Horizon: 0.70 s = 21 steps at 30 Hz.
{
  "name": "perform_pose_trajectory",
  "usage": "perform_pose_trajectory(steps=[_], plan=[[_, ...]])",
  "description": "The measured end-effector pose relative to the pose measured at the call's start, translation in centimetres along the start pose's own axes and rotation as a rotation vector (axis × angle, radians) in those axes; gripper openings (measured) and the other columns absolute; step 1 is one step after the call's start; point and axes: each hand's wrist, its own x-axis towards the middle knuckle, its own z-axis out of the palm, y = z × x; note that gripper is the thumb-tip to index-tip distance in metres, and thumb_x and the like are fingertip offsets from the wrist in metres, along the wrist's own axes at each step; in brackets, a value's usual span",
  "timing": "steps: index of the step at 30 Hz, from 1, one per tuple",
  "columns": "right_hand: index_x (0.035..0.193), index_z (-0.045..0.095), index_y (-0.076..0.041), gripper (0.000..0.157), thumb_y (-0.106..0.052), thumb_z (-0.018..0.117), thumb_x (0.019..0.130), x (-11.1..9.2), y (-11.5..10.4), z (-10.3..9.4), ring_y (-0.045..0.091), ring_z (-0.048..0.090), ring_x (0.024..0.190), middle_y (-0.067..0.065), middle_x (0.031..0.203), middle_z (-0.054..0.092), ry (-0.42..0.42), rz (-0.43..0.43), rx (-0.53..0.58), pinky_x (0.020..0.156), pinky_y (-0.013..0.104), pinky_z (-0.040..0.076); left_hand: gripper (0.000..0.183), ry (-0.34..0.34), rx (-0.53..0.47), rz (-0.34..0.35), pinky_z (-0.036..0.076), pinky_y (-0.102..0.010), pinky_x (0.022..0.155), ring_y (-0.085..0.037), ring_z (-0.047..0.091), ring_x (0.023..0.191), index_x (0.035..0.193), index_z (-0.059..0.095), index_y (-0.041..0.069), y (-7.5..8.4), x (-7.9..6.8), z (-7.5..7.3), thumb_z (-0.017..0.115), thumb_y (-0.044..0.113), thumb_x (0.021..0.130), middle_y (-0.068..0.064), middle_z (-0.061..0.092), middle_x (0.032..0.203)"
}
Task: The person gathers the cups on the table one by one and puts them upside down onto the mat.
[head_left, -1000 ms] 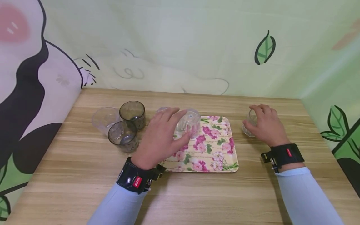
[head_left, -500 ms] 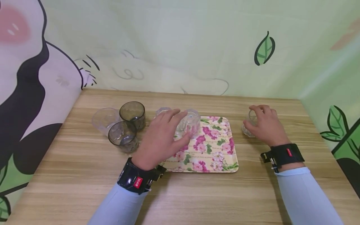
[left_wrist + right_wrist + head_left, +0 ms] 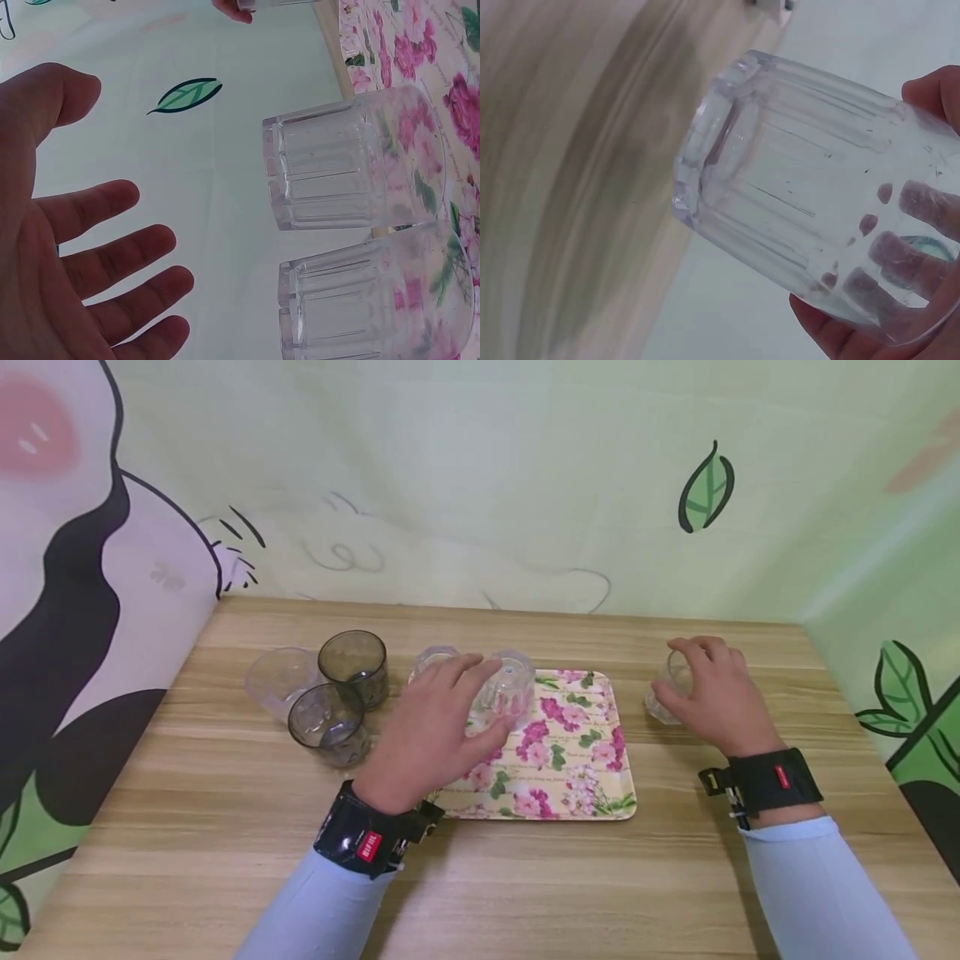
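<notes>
My right hand grips a clear plastic cup near its rim, at the right of the table. The cup's faceted base points down to the wood; whether it touches, I cannot tell. Over the left part of a flower-patterned tray hovers my left hand, fingers spread and relaxed, holding nothing. Two clear cups stand upside down on that tray, one beside the other. In the head view the left hand partly hides the farther-left cup; the other cup shows beyond the thumb.
Left of the tray, two smoky grey cups and a clear cup stand close together, mouths up. A printed cloth wall rises behind the wooden table.
My right hand and wrist have shifted slightly to the right, still holding the cup. The left hand stays almost where it was, and the cups on the tray have not moved.
</notes>
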Motion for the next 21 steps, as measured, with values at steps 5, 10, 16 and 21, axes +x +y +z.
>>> perform_pose_trajectory(steps=[5,10,16,21], plan=[[0.141,0.049,-0.002,0.061,-0.036,0.065,0.093,-0.6,-0.7,-0.7,0.057,0.04,0.125,0.035,0.141,0.046,0.042,-0.039,0.012,0.095,0.076,0.047,0.064,0.001,0.0,0.005,0.049,-0.056,0.112,-0.036,0.053,0.133,0.146,0.051,0.011,0.0,0.0,0.1,0.06,0.046,0.093,-0.02,0.057,0.147],[0.139,0.051,-0.002,0.06,-0.032,0.07,0.09,-1.1,-1.6,-1.6,0.054,0.041,0.127,0.034,0.14,0.048,0.095,-0.087,0.028,0.1,0.075,0.045,0.064,-0.002,0.013,0.007,0.05,-0.056,0.11,-0.036,0.054,0.133,0.146,0.05,0.013,0.1,0.1,0.2,0.059,0.048,0.094,-0.019,0.057,0.147],[0.14,0.052,-0.003,0.062,-0.033,0.072,0.089,-1.8,-3.1,-2.5,0.052,0.043,0.128,0.031,0.141,0.049,0.118,-0.13,0.057,0.101,0.075,0.045,0.063,-0.002,0.007,0.005,0.05,-0.056,0.11,-0.035,0.054,0.133,0.146,0.051,0.013,0.3,0.1,0.4,0.058,0.049,0.094,-0.018,0.057,0.147],[0.138,0.053,-0.003,0.061,-0.03,0.074,0.088,-2.2,-4.3,-3.2,0.048,0.044,0.129,0.029,0.141,0.052,0.153,-0.187,0.091,0.102,0.072,0.045,0.063,0.006,0.0,0.011,0.051,-0.056,0.109,-0.034,0.055,0.132,0.144,0.052,0.013,0.5,0.1,0.5,0.059,0.05,0.094,-0.018,0.058,0.146]])
